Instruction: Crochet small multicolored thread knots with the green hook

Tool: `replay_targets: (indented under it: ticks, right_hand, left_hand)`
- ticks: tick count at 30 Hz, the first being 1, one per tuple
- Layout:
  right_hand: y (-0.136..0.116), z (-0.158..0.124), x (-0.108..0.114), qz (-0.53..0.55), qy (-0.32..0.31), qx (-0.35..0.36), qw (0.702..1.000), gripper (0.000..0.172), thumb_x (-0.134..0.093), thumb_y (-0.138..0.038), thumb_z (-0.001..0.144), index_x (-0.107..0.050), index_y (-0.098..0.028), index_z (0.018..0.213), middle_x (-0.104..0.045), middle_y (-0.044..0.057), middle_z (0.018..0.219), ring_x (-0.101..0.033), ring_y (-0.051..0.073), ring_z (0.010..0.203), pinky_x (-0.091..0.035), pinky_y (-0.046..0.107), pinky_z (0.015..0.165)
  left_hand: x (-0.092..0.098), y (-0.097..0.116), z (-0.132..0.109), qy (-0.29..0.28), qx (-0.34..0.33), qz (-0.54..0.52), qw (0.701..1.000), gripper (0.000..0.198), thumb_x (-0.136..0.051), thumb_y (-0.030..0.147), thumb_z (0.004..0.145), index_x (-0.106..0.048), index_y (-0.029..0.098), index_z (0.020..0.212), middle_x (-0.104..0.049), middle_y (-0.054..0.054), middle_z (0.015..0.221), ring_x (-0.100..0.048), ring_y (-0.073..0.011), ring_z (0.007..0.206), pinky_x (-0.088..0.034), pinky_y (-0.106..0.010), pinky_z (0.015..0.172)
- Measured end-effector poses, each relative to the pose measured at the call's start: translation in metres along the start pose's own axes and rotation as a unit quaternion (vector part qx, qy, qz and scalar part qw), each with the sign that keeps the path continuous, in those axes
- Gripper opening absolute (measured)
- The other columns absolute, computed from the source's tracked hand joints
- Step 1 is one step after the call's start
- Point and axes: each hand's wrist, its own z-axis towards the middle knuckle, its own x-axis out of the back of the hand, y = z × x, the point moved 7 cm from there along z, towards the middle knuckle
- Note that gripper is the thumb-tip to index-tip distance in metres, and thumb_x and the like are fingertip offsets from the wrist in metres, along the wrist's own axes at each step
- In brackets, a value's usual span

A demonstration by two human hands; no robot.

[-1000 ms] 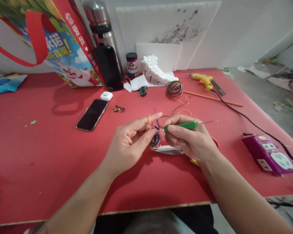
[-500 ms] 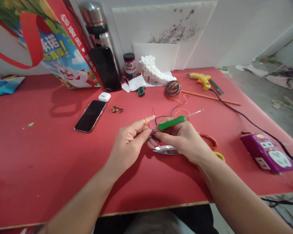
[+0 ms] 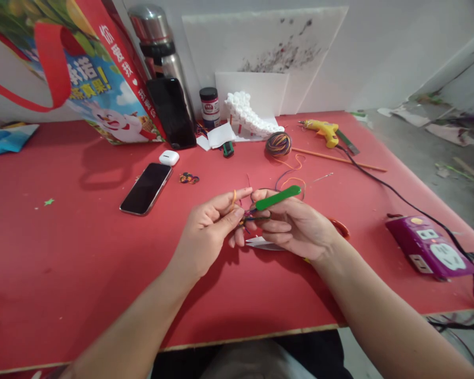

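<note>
My left hand (image 3: pixel 209 231) pinches a small dark multicoloured crochet piece (image 3: pixel 248 215) between thumb and fingers. A strand of orange yarn loops round its raised index finger. Close against it, my right hand (image 3: pixel 304 223) grips a crochet hook (image 3: pixel 278 198) with a green handle, its thin metal tip pointing up to the right. The fingers of my right hand partly cover the crochet piece. Beneath that hand lie scissors (image 3: pixel 265 244), their blades showing and their handles mostly hidden. Loose yarn runs from the hands back to a multicoloured yarn ball (image 3: pixel 278 143).
Left of my hands lie a phone (image 3: pixel 146 188), a white earphone case (image 3: pixel 169 157) and a small crocheted piece (image 3: pixel 188 178). Farther back are a glue gun (image 3: pixel 323 130), a wooden stick (image 3: pixel 339 159) and a gift bag (image 3: pixel 114 100). A purple power socket (image 3: pixel 432 247) sits right.
My right hand has rolled so its palm faces up more and its fingers have moved off the crochet piece, showing more yarn. The scissors' handles are now more covered.
</note>
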Motion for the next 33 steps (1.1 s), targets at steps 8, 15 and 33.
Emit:
replay_targets:
  ticks: [8, 15, 33]
  right_hand:
    - [0.0009, 0.0025, 0.0033, 0.047, 0.007, 0.022, 0.999, 0.019, -0.074, -0.018, 0.070, -0.069, -0.019, 0.088, -0.053, -0.007, 0.062, -0.019, 0.003, 0.045, -0.020, 0.016, 0.041]
    - [-0.0024, 0.0024, 0.0081, 0.029, 0.035, 0.058, 0.997, 0.021, -0.080, -0.014, 0.069, -0.069, -0.020, 0.086, -0.060, -0.006, 0.065, -0.048, 0.008, 0.054, -0.046, 0.019, 0.053]
    - [-0.0017, 0.0049, 0.0076, -0.018, 0.024, 0.083, 0.996, 0.024, -0.086, -0.018, 0.072, -0.072, -0.023, 0.092, -0.073, -0.002, 0.076, -0.069, 0.015, 0.064, -0.050, 0.025, 0.058]
  left_hand:
    - [-0.0041, -0.0045, -0.0003, -0.018, 0.024, -0.023, 0.999, 0.036, -0.075, 0.025, 0.093, -0.081, 0.017, 0.128, -0.075, -0.003, 0.068, -0.053, -0.0074, 0.048, -0.039, -0.021, 0.049]
    - [0.0009, -0.0045, 0.0023, 0.005, 0.005, -0.010, 1.000, 0.042, -0.078, 0.029, 0.091, -0.080, 0.019, 0.132, -0.075, -0.003, 0.071, -0.050, -0.0076, 0.046, -0.038, -0.022, 0.045]
    - [-0.0041, -0.0058, -0.0003, -0.011, 0.020, 0.000, 1.000, 0.036, -0.078, 0.030, 0.090, -0.084, 0.018, 0.123, -0.079, -0.006, 0.075, -0.039, -0.0038, 0.039, -0.022, -0.021, 0.037]
